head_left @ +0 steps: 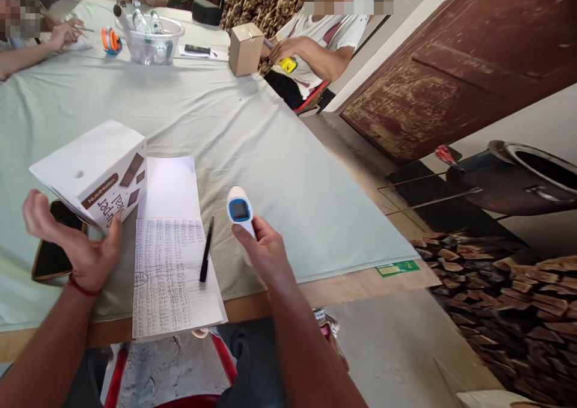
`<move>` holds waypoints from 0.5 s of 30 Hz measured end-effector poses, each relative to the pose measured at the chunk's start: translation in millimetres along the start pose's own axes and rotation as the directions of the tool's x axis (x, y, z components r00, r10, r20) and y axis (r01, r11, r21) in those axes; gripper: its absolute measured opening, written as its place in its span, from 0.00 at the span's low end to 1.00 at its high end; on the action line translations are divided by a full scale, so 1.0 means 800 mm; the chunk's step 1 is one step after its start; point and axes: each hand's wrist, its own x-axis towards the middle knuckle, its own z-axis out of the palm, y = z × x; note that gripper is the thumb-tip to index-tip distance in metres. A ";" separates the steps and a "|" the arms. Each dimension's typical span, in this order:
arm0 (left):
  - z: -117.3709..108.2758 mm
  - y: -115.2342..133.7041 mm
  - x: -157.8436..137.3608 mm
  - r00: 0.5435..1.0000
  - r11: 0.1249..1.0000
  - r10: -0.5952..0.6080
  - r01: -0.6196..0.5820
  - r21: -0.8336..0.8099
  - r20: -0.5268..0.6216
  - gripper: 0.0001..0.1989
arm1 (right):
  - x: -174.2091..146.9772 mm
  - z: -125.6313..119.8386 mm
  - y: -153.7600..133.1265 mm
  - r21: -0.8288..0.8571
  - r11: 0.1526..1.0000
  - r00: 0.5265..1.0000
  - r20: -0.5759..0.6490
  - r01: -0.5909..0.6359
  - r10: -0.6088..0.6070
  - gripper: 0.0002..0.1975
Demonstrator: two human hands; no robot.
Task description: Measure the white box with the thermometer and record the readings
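Head view, left to right. The left hand [83, 249], fingers spread, props a tilted white carton [97, 170] beside a phone [51, 252] on the counter [279, 173]. A written sheet [169, 264] and pen [206, 249] lie at centre. The right hand [265, 252] is closed around an infrared thermometer [240, 210], its display facing the wearer. The carton appears sealed; the thermometer is not aimed at it.

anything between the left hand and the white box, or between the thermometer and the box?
Nothing visible. The left hand is open, its thumb already against the white box. The right hand holds the thermometer over the table; only the handwritten sheet and pen lie flat on the cloth between thermometer and box.
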 end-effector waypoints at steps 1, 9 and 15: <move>0.000 0.008 -0.004 0.991 0.993 0.114 -0.111 0.040 -0.076 0.50 | 0.006 -0.007 0.011 -0.166 0.985 0.997 -0.048 0.051 -0.059 0.26; 0.011 0.040 -0.033 0.864 0.868 0.496 -0.491 -0.080 0.089 0.21 | 0.025 -0.023 0.050 -0.771 0.636 0.962 -0.154 0.026 -0.225 0.21; 0.017 0.035 -0.039 0.672 0.858 0.507 -0.335 -0.390 0.539 0.16 | -0.008 0.039 0.013 -0.541 0.809 0.970 0.060 0.229 -0.235 0.14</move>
